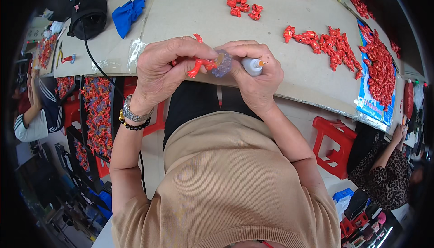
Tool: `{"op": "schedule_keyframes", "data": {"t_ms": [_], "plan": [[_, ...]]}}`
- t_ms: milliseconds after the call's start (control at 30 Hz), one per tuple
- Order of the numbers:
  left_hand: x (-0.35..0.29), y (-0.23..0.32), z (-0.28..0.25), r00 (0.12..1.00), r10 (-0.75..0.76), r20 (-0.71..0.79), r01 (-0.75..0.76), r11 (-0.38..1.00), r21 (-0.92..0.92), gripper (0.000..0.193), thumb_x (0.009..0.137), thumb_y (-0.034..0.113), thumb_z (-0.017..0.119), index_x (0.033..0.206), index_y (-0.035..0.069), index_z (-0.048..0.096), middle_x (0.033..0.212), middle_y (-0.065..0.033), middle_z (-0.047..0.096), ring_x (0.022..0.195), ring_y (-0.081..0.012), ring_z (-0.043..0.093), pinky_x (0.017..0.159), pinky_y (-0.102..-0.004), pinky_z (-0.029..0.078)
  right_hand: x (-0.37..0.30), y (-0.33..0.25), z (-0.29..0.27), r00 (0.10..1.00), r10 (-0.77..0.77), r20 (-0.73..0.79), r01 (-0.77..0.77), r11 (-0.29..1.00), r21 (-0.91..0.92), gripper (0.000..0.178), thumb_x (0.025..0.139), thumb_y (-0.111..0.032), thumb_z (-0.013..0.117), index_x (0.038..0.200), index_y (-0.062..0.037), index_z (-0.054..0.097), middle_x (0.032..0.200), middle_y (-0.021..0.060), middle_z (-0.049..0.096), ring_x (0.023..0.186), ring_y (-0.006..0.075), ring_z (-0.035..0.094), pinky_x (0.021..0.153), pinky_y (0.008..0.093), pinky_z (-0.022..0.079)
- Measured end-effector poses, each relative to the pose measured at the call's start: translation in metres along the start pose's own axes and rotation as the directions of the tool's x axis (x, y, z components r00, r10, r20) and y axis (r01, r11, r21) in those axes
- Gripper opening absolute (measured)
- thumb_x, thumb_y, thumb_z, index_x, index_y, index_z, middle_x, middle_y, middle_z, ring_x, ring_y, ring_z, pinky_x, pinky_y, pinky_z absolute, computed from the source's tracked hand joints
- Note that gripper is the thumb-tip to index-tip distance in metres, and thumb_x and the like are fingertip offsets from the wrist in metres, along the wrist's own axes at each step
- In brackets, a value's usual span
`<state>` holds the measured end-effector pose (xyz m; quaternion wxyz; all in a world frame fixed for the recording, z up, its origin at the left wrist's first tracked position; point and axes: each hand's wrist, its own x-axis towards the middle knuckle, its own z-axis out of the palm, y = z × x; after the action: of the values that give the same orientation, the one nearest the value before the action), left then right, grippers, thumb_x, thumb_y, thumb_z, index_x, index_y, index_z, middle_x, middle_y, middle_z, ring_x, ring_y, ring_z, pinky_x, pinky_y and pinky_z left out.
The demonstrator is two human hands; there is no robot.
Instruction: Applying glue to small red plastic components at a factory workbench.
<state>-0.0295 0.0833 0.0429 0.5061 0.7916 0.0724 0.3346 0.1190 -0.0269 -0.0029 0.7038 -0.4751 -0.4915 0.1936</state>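
Note:
Over the table's near edge, my left hand [153, 74] pinches a small glossy red plastic figurine [201, 63] with limbs sticking out. A translucent purple piece [221, 66] with a yellowish patch meets the figurine between my two hands. Whether the two are joined, I cannot tell. My right hand [261, 80] is closed around a small white squeeze bottle [252, 67] with a thin needle tip, tilted away from the purple piece. Its thumb and index finger also touch the purple piece's right side. My fingers partly cover all three things.
Red figure parts lie in a small cluster [244, 8], a row [325, 44] and a large heap [379, 69] on a blue sheet. A black lamp-like object [90, 10] with a cable and a blue cloth [128, 16] are at left. Trays of figures [97, 112] stand below; people sit either side.

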Motion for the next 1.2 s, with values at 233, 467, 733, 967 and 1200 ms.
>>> {"op": "schedule_keyframes", "data": {"t_ms": [233,467,733,967,1200], "plan": [[-0.007,0.005,-0.007,1.000,0.022,-0.020,-0.020,0.997,0.076,0.031,0.076,-0.019,0.051,0.097,-0.003,0.067,0.090,-0.0143,0.068,0.074,-0.0176,0.067,0.064,-0.0251,0.054,-0.005,-0.004,0.004,0.994,0.063,-0.087,-0.063,0.998,0.001,0.022,0.076,0.013,0.061,0.092,-0.0010,0.064,0.094,0.0126,0.068,0.089,0.0212,0.066,0.081,0.0313,0.052],[-0.008,0.038,-0.054,0.828,0.096,-0.553,0.076,0.957,0.280,0.018,0.081,-0.009,0.062,0.097,-0.001,0.065,0.089,-0.0066,0.069,0.076,-0.0083,0.066,0.065,-0.0205,0.053,-0.013,-0.002,0.002,0.984,0.160,-0.075,-0.147,0.976,0.158,0.019,0.080,0.014,0.058,0.094,0.0012,0.055,0.100,0.0189,0.063,0.082,0.0165,0.063,0.058,0.0222,0.051],[-0.056,0.016,-0.231,0.556,0.333,-0.761,0.356,0.732,0.580,0.020,0.086,0.012,0.068,0.102,0.001,0.064,0.075,-0.0036,0.068,0.056,-0.0050,0.053,0.050,-0.0203,0.039,-0.008,0.000,0.006,0.990,0.140,-0.036,-0.133,0.982,0.136,0.012,0.084,0.004,0.064,0.093,0.0005,0.057,0.095,0.0166,0.063,0.076,0.0138,0.060,0.053,0.0213,0.048],[-0.105,-0.036,-0.269,0.598,0.027,-0.801,0.800,0.042,0.599,0.020,0.081,0.025,0.069,0.095,0.012,0.067,0.078,-0.0179,0.067,0.077,-0.0357,0.066,0.066,-0.0446,0.052,-0.007,0.001,0.007,0.987,0.156,-0.024,-0.152,0.981,0.121,0.012,0.084,0.005,0.064,0.092,0.0004,0.057,0.094,0.0152,0.063,0.074,0.0127,0.059,0.053,0.0207,0.048],[-0.116,-0.063,-0.291,0.536,0.014,-0.844,0.843,-0.058,0.535,0.017,0.084,0.024,0.065,0.097,0.013,0.064,0.084,-0.0187,0.067,0.084,-0.0393,0.064,0.071,-0.0490,0.051,-0.008,0.003,0.005,0.986,0.166,0.003,-0.165,0.980,0.113,0.015,0.083,0.008,0.063,0.094,0.0006,0.056,0.096,0.0174,0.062,0.072,0.0131,0.058,0.053,0.0211,0.046]]}}
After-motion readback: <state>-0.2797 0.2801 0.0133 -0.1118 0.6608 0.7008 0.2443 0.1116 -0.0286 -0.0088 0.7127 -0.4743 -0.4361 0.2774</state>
